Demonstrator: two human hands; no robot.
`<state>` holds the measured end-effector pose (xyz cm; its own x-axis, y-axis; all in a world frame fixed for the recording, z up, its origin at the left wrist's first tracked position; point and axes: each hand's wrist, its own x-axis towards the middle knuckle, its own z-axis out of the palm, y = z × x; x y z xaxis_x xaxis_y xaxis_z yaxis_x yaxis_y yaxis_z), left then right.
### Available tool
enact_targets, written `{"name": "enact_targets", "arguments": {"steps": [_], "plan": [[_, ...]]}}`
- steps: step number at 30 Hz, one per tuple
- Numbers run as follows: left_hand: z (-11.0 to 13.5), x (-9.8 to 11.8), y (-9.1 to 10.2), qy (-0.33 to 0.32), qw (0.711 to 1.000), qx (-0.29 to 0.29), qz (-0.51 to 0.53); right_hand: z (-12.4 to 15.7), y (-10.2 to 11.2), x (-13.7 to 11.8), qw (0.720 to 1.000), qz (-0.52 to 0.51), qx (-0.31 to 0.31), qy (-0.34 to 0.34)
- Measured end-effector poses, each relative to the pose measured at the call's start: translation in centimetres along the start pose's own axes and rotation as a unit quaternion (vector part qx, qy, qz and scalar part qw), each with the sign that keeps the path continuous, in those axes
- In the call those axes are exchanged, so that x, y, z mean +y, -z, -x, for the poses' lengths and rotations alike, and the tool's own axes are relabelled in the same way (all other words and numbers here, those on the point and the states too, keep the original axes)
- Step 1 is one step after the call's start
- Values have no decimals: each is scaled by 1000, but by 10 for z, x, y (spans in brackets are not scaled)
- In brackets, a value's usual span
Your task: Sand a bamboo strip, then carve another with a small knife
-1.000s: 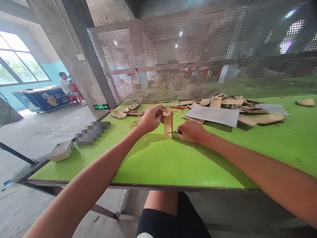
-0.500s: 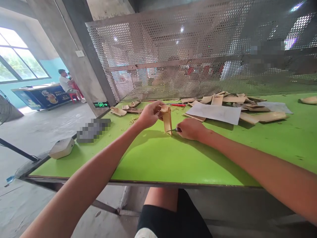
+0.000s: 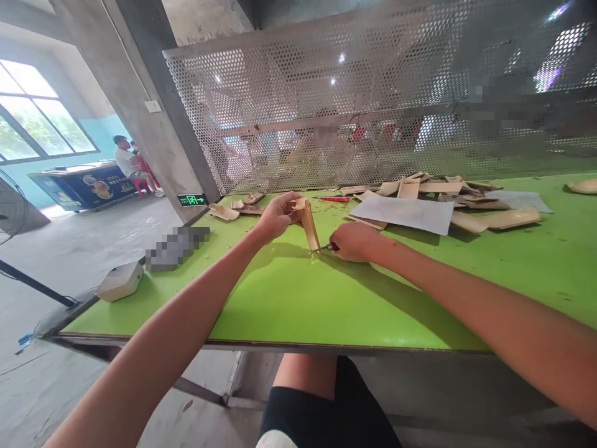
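My left hand (image 3: 278, 216) grips the top of a narrow strip of pale bamboo (image 3: 308, 226), which tilts with its lower end on the green table (image 3: 298, 298). My right hand (image 3: 354, 242) closes around a small knife (image 3: 323, 248), whose metal blade touches the strip's lower end. Fine shavings lie on the tabletop beneath the strip. The fingers of my left hand hide part of the strip's upper end.
Several bamboo pieces and a white paper sheet (image 3: 403, 214) lie at the back right. More bamboo pieces (image 3: 237, 210) lie at the back left, near a red-handled tool (image 3: 332, 199). A perforated metal screen (image 3: 373, 106) stands along the far edge. A pale box (image 3: 120, 281) sits near the left edge.
The bamboo strip has gone from nearly upright to tilted, its top leaning left. My right hand and the knife have shifted slightly left.
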<state>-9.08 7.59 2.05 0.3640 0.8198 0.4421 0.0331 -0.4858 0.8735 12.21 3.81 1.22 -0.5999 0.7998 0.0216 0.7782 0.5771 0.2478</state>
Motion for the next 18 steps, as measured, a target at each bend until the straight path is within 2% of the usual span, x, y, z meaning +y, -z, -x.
{"name": "enact_targets", "arguments": {"steps": [12, 18], "plan": [[-1, -11, 10, 22, 998, 13, 49, 4, 5, -1, 1000, 28, -1, 9], [0, -15, 14, 27, 997, 7, 66, 10, -2, 7, 1000, 6, 11, -2]]}}
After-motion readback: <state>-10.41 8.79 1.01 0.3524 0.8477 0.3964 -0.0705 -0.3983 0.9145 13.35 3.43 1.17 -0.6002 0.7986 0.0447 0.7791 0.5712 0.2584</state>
